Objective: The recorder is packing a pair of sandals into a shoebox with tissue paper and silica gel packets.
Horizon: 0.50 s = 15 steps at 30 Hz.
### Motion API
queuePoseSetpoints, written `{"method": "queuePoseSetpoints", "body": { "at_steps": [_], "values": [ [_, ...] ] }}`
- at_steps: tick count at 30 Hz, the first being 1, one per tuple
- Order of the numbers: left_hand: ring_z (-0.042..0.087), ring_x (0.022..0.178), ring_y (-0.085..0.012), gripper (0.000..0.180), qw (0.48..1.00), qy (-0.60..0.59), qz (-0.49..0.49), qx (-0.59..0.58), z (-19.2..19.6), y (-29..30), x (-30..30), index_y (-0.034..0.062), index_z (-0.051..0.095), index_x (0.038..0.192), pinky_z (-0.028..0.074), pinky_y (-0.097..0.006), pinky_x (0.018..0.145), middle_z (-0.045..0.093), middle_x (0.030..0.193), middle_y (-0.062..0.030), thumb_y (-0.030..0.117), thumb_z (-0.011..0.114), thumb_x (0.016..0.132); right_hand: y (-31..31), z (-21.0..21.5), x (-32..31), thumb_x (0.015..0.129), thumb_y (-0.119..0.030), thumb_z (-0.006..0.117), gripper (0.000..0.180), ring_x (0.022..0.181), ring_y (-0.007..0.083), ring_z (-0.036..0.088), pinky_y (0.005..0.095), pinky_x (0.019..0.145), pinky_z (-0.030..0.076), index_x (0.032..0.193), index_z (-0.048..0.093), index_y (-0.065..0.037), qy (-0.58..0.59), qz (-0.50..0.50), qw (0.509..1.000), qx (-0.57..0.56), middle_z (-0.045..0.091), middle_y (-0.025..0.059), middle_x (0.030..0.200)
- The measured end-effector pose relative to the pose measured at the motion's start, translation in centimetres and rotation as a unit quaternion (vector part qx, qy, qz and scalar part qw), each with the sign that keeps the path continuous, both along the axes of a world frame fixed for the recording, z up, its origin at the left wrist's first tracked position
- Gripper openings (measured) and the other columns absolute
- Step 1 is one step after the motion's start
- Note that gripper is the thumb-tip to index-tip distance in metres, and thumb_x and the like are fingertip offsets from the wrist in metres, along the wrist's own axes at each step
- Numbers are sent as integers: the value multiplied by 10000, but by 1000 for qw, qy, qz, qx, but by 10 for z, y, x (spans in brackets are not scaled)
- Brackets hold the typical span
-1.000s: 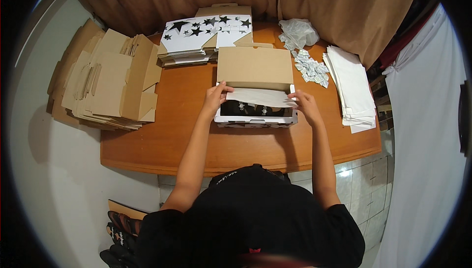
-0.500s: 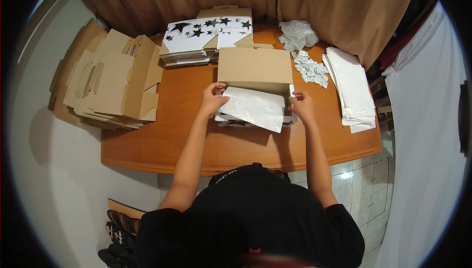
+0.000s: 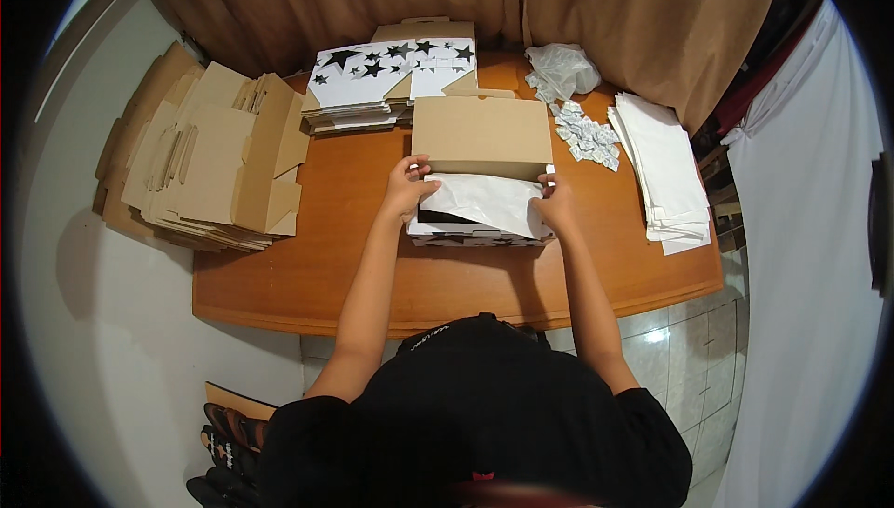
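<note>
In the middle of the table stands a cardboard box point(image 3: 480, 131), its brown lid raised at the back and its white front printed with black stars. A sheet of white paper point(image 3: 482, 201) lies in the opening, its near edge slanting over a dark gap. My left hand point(image 3: 407, 191) is closed at the box's left side, thumb on the paper and fingers by the rim. At the right side my right hand point(image 3: 557, 206) pinches the paper's right end. Contents under the sheet are hidden.
Flattened brown cartons point(image 3: 209, 159) are stacked at the left. Star-printed flat boxes point(image 3: 372, 75) lie behind. Small white packets point(image 3: 587, 138) spill near a clear plastic bag point(image 3: 566, 72). A pile of white paper sheets point(image 3: 663, 173) rests along the right edge of the wooden table point(image 3: 345, 229).
The paper's near right corner, which hung over the box front, has been drawn back into the opening. My right hand has moved inward and down onto the sheet.
</note>
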<state>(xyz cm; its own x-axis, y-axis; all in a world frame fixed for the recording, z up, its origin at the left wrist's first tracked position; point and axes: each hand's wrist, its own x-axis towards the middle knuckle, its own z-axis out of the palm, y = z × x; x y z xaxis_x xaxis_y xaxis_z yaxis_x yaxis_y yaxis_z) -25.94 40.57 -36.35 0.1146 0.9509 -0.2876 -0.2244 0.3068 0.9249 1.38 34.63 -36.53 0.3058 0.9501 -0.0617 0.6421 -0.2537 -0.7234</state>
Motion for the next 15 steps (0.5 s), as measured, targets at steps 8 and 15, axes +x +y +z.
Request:
{"method": "queuePoseSetpoints", "body": {
  "at_steps": [8, 15],
  "values": [
    [558, 745, -107, 541, 980, 120, -43, 152, -3, -8, -9, 29, 520, 1107, 486, -222, 613, 521, 1045, -92, -141, 680, 620, 10, -5, 17, 591, 28, 739, 482, 697, 132, 553, 272, 637, 478, 1037, 574, -46, 184, -39, 972, 145, 520, 68, 879],
    [591, 789, -168, 431, 904, 346, -158, 193, 18, -29, -14, 27, 575, 1041, 493, -281, 684, 580, 976, -106, -81, 668, 634, -14, -7, 13, 617, 79, 702, 463, 649, 107, 542, 253, 606, 483, 1039, 570, -56, 85, 12, 993, 84, 507, 62, 918]
  ]
}}
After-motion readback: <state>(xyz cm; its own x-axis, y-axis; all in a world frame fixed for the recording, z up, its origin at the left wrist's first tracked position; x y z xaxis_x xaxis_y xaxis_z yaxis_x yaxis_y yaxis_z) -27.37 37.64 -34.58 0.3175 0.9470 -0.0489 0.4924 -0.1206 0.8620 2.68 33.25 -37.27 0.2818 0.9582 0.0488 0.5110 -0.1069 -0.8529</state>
